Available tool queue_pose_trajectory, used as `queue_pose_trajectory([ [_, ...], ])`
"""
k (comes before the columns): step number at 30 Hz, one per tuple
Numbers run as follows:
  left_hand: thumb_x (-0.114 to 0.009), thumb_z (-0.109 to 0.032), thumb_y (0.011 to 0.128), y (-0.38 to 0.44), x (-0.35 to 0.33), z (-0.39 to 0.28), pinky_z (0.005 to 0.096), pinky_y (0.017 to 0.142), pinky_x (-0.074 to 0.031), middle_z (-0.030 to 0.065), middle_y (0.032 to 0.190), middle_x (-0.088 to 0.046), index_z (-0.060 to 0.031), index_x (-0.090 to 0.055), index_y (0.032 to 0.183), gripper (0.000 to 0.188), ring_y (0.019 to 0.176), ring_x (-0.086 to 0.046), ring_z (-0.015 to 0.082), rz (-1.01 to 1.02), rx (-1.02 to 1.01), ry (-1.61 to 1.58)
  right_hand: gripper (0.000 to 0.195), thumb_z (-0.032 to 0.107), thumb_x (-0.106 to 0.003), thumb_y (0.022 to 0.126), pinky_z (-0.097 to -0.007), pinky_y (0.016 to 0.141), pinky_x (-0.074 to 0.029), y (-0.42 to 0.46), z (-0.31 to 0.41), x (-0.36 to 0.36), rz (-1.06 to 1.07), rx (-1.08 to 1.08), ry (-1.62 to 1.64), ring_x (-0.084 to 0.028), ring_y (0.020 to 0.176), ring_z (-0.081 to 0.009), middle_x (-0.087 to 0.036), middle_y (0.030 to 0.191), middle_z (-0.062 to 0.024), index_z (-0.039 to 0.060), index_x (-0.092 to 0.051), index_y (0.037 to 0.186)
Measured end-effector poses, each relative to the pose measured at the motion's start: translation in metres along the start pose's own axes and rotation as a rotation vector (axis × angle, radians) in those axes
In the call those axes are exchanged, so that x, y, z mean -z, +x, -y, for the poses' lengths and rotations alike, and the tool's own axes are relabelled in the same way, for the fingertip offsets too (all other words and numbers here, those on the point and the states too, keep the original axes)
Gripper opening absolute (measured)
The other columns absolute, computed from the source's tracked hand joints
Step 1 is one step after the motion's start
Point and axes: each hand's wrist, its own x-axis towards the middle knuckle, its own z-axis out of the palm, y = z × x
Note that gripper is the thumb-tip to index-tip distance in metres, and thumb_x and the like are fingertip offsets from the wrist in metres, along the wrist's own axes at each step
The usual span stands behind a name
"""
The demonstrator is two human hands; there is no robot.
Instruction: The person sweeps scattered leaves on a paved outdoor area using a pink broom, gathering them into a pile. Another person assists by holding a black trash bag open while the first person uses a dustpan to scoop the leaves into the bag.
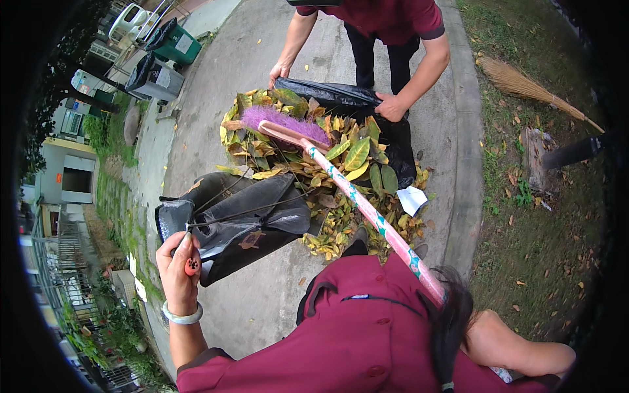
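Note:
My left hand (181, 267) grips the end of a red handle, from which thin dark rods run to a black scoop-like container (236, 216). This container lies tilted beside a heap of yellow and green leaves (295, 167). A broom with purple bristles (290, 125) rests on the heap; its pink floral handle (366, 211) slants down towards my right side. My right arm is bent at the lower right, but my right hand is out of view. Across the heap, a co-worker's two hands (390, 107) hold the rim of a black plastic bag (398, 142).
A folded white paper (412, 200) lies at the heap's right edge. Beyond the concrete curb (464, 172), a straw broom (526, 86) lies on the grass near a black post (572, 153). A green wheeled bin (179, 44) and a grey one (159, 81) stand at the upper left.

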Motion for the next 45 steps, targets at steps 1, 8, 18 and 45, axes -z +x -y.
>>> queue_pose_trajectory([
  [1, -0.052, -0.018, 0.09, 0.001, 0.001, 0.003, 0.0186, 0.031, -0.021, -0.0031, 0.05, -0.044, -0.0023, -0.055, 0.078, 0.02, 0.035, -0.033, 0.0027, 0.004, 0.016, -0.018, 0.015, 0.01, -0.06, 0.072, -0.0416, 0.066, -0.05, 0.002, -0.001, -0.002, -0.015, 0.01, 0.031, -0.06, 0.076, -0.0369, -0.061, 0.081, -0.0184, 0.0049, -0.061, 0.087],
  [8, -0.054, -0.018, 0.089, 0.05, -0.047, 0.032, 0.0174, 0.032, -0.023, 0.0004, 0.058, -0.054, -0.0032, -0.059, 0.08, 0.019, 0.038, -0.039, 0.0024, 0.104, 0.086, 0.003, 0.064, 0.017, -0.063, 0.074, -0.0469, 0.058, -0.048, 0.032, -0.037, -0.01, -0.054, -0.178, 0.212, -0.059, 0.07, -0.0431, -0.059, 0.07, -0.0259, 0.0039, -0.029, 0.126],
  [18, -0.054, -0.018, 0.088, 0.158, -0.12, 0.03, 0.0181, 0.031, -0.024, -0.0036, 0.061, -0.053, -0.004, -0.064, 0.089, 0.017, 0.038, -0.038, 0.0027, 0.271, 0.168, 0.333, 0.052, 0.007, -0.057, 0.079, -0.0502, 0.061, -0.044, 0.098, -0.109, -0.025, -0.128, -0.148, 0.25, -0.057, 0.071, -0.0463, -0.057, 0.071, -0.0274, 0.0029, -0.029, 0.123],
  [45, -0.075, -0.024, 0.064, 0.426, -0.343, -0.031, 0.0384, 0.079, -0.05, 0.0147, 0.097, -0.063, -0.0081, -0.066, 0.092, 0.033, 0.093, -0.06, 0.0308, 0.598, -0.464, 2.326, 0.063, 0.011, -0.058, 0.081, -0.0402, 0.061, -0.048, 0.067, -0.292, 0.004, 0.065, -0.041, 1.067, -0.062, 0.071, -0.0392, -0.059, 0.072, -0.0236, 0.006, -0.026, 0.134],
])
